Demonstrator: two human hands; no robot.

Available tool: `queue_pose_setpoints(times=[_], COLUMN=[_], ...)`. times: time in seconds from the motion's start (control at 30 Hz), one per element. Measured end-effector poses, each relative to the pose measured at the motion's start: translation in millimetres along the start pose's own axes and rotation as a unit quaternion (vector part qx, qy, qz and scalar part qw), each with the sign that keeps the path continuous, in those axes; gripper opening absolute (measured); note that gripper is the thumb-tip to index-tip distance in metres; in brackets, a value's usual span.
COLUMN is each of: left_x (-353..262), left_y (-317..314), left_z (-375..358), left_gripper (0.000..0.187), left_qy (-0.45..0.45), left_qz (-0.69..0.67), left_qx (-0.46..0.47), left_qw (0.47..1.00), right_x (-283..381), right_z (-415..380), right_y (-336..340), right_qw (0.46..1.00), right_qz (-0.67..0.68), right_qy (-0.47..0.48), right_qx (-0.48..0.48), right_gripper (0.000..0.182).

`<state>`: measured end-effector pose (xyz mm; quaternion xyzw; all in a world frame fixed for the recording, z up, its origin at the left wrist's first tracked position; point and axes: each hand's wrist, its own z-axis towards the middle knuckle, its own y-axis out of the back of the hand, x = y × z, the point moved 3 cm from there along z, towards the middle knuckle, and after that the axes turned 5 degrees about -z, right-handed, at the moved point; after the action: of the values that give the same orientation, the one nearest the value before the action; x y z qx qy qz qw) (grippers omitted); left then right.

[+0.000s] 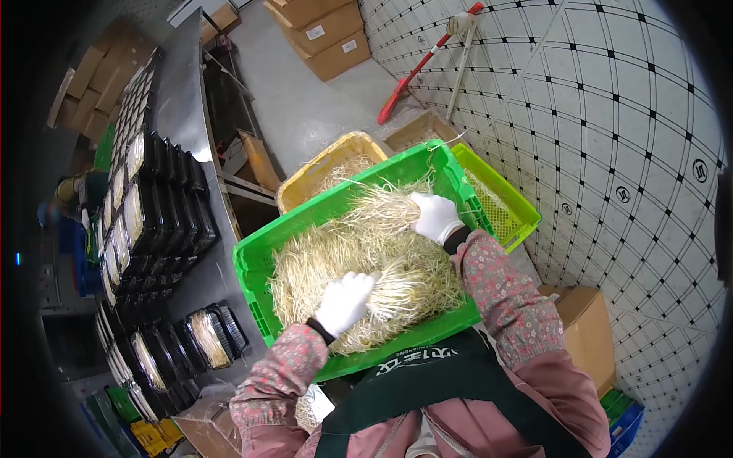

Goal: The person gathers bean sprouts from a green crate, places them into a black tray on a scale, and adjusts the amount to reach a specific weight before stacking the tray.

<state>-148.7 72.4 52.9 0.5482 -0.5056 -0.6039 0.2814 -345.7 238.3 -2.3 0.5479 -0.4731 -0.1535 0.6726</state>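
A green crate point(248, 263) is filled with pale, thin sprouts point(321, 259). In a white glove, my left hand point(343, 303) is closed around a bunch of sprouts at the crate's near side, their ends fanning out to the right. My right hand point(437, 217), gloved too, grips another bunch near the crate's far right side, with strands pointing left. Both hands are inside the crate's outline, apart from each other. The fingertips are partly hidden by sprouts and gloves.
Stacked black trays point(164, 202) stand on a metal table point(183, 99) at left. A yellow bin point(294, 187) and a lime basket point(527, 221) adjoin the crate. Cardboard boxes point(324, 42), a red-handled tool point(416, 72) and another person point(72, 195) are farther off.
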Motion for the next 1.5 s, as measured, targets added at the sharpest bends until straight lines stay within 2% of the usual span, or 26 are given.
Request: queue_pose_setpoints(times=[0.07,0.13,0.17,0.27,0.3,0.4,0.5,0.53,0.57,0.67,0.7,0.77,0.8,0.93,1.03,1.07,1.1,1.13,1.2,1.23,1.27,1.33,1.37,1.43,1.47,1.5], left_x=[-11.8,-10.0,2.6,3.5,16.8,24.4,37.4,45.8,49.6,68.5,75.4,69.0,67.0,79.4,66.0,55.3,43.3,44.2,47.6,51.1,54.8,61.6,67.9,66.3,73.7,72.6], left_y=[-23.8,-55.0,-84.9,-52.0,-53.3,-35.9,-62.0,-77.2,-90.3,-133.4,-144.9,-132.3,-126.8,-128.0,-126.4,-119.7,-109.1,-107.8,-107.6,-107.2,-106.5,-98.6,-94.9,-63.1,-60.5,-52.7], left_z=[22.4,41.9,45.4,69.4,78.8,122.1,153.8,160.1,160.4,159.8,157.9,147.3,141.2,117.2,110.8,111.8,113.4,111.0,100.7,96.1,89.7,76.8,63.8,37.7,23.1,9.8], left_gripper=[0.065,0.077,0.086,0.091,0.094,0.113,0.131,0.143,0.128,0.076,0.058,0.038,0.029,0.027,0.038,0.042,0.050,0.054,0.062,0.066,0.071,0.080,0.076,0.059,0.053,0.048], left_qy=[-0.005,0.009,-0.007,0.008,0.004,0.004,0.100,0.133,0.151,0.171,0.174,0.157,0.150,0.134,0.080,0.061,0.076,0.086,0.109,0.121,0.133,0.156,0.177,0.195,0.186,0.206], left_qz=[-0.017,0.035,0.088,-0.040,-0.133,-0.132,-0.057,-0.088,-0.083,-0.084,-0.087,-0.084,-0.083,-0.080,-0.055,-0.041,-0.067,-0.102,-0.173,-0.208,-0.242,-0.311,-0.387,-0.448,-0.458,-0.512], left_qx=[0.023,0.059,0.056,0.102,0.052,-0.017,0.121,0.182,0.167,0.149,0.146,0.126,0.115,0.051,0.055,0.056,0.092,0.083,0.066,0.054,0.043,0.022,0.025,-0.088,-0.144,-0.193], left_qw=[1.000,0.998,0.995,0.994,0.990,0.991,0.986,0.970,0.971,0.970,0.970,0.976,0.978,0.986,0.994,0.996,0.991,0.988,0.977,0.969,0.960,0.937,0.904,0.868,0.857,0.811], right_x=[-9.2,-18.9,-23.6,-28.8,-31.1,-42.1,-46.8,-52.5,-58.3,-65.5,-62.1,-49.8,-44.1,-28.9,-15.5,-12.5,-13.4,-16.5,-36.1,-25.9,-53.6,-55.7,-62.8,-60.1,-52.9,-45.1], right_z=[3.7,-2.6,-6.3,-20.1,-21.4,-27.9,-35.5,-40.0,-47.7,-48.1,-49.6,-53.3,-55.2,-48.0,-28.3,-19.5,-9.9,-3.0,5.6,9.5,1.5,0.5,5.5,22.3,24.4,27.9], right_y=[-27.0,-64.1,-79.1,-64.9,-55.3,-43.7,-58.4,-69.9,-79.1,-79.7,-73.2,-48.5,-34.5,54.9,98.3,92.2,75.1,52.2,-28.8,-37.6,-93.0,-108.6,-110.0,-92.5,-86.5,-79.3], right_qw=[0.997,0.987,0.961,0.963,0.962,0.975,0.959,0.951,0.963,0.929,0.937,0.950,0.955,0.970,0.988,0.993,0.997,0.999,0.999,0.974,0.966,0.954,0.948,0.935,0.949,0.960], right_qz=[-0.033,-0.065,-0.099,-0.090,-0.068,-0.049,-0.027,-0.010,0.024,-0.014,-0.040,-0.092,-0.123,-0.100,-0.066,-0.060,-0.053,-0.046,-0.013,-0.018,-0.047,-0.025,-0.020,-0.010,0.007,0.023], right_qy=[0.002,0.003,-0.010,0.010,0.003,-0.033,-0.113,-0.146,-0.156,-0.196,-0.170,-0.114,-0.053,-0.066,-0.055,-0.035,-0.014,0.006,0.040,0.004,0.079,0.045,0.052,0.069,0.032,-0.004], right_qx=[0.073,0.148,0.259,0.253,0.266,0.216,0.258,0.273,0.220,0.314,0.302,0.277,0.266,0.210,0.129,0.096,0.062,0.029,0.018,0.224,0.240,0.295,0.313,0.347,0.314,0.278], right_gripper=[0.043,0.058,0.096,0.121,0.131,0.132,0.139,0.141,0.115,0.058,0.044,0.020,0.023,0.020,0.025,0.028,0.031,0.034,0.049,0.068,0.089,0.094,0.095,0.099,0.101,0.103])
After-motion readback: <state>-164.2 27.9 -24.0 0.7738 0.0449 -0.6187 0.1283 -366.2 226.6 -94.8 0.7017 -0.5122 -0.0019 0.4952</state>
